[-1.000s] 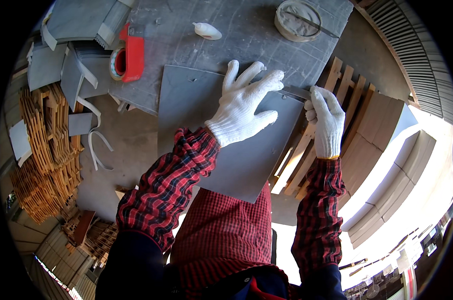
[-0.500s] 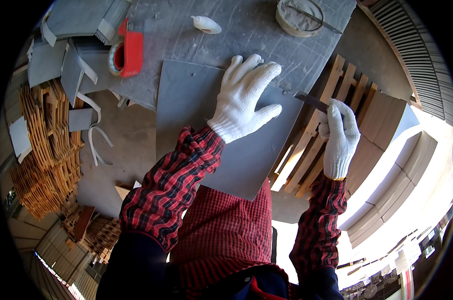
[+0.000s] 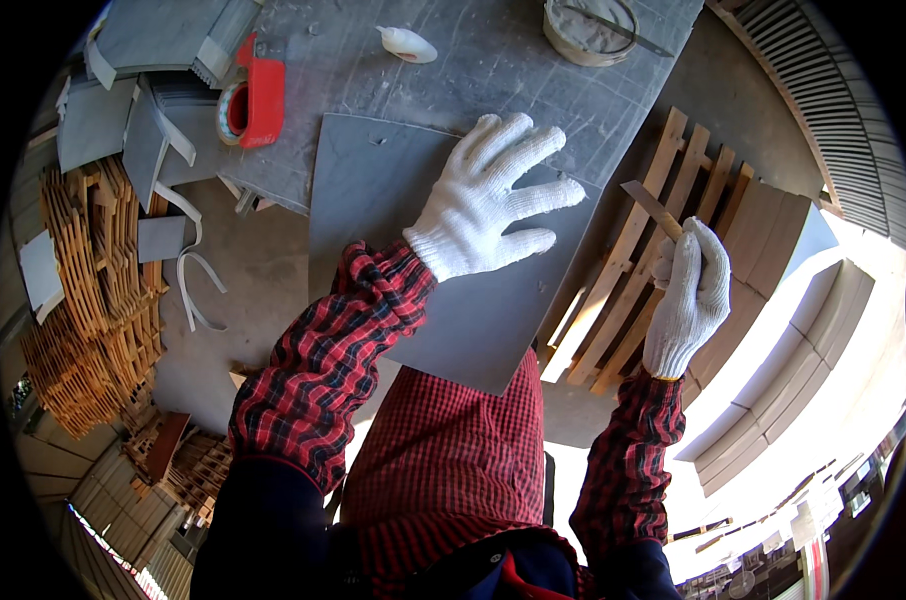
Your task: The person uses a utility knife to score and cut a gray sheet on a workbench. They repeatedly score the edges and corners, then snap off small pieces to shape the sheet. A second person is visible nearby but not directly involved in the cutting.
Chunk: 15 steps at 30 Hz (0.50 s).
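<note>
My left hand [image 3: 488,205], in a white knit glove, lies spread on a smooth grey panel [image 3: 463,325]. The panel rests on the grey worktop [image 3: 373,85], and its near end overhangs toward my body. My right hand [image 3: 690,300], gloved too, is closed on the lower end of a thin flat blade [image 3: 650,207]. It holds the blade off to the right of the panel, apart from it, with the tip pointing up and left. The fingers hide the blade's gripped end.
On the worktop are a red tape dispenser [image 3: 265,100], a white squeeze bottle [image 3: 407,44] and a bowl [image 3: 585,55] of pale paste with a spatula across it. Wooden pallets [image 3: 623,270] and stacked boxes [image 3: 748,270] stand to the right; more grey panels [image 3: 95,125] lie left.
My right hand has moved back from the panel's right edge, and the blade has come away and tilted up. My left hand's fingers have spread wider.
</note>
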Available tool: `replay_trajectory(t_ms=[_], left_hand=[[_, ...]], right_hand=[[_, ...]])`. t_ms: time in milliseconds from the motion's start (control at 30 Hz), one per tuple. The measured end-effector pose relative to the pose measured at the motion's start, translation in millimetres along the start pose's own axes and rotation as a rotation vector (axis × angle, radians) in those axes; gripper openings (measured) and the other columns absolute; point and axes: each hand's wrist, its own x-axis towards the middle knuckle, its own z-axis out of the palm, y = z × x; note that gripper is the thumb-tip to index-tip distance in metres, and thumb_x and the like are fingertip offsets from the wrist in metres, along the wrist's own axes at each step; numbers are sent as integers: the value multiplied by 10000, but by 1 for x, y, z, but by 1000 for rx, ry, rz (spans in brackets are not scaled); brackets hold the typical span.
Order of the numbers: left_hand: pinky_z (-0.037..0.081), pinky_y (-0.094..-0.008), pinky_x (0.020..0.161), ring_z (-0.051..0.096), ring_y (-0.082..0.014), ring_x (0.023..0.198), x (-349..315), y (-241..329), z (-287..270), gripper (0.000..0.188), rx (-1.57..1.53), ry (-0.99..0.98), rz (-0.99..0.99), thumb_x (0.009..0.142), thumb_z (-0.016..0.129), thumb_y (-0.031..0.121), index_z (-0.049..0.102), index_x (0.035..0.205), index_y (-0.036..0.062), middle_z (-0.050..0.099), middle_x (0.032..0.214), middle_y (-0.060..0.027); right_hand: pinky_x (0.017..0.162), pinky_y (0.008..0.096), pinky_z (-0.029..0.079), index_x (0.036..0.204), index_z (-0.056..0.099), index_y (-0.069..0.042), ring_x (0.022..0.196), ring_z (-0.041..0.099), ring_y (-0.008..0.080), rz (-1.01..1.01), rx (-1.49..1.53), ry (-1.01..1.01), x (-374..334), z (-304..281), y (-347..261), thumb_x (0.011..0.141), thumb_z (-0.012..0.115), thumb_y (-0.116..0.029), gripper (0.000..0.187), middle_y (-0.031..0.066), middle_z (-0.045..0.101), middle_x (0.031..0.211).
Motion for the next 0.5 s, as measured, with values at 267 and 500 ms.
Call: replay_trajectory(t_ms=[267,500], left_hand=[[214,-600,1197,253,-384,1479,-9,-3,-13,561,125,-183,49,826,750,444,606,1353,316,333,1596,-96],[215,-595,1198,260,-390,1471,11,-12,-9,578,244,-205,110,886,682,453,535,1429,319,312,1601,-105]], right_hand=[[544,228,440,1156,692,-29,627,557,74,84,-44,59,-17,-23,11,1002,622,-108,186,43,665,789],[532,224,444,1167,707,-54,630,569,69,42,-26,66,-20,-21,19,993,642,-131,201,34,673,793]])
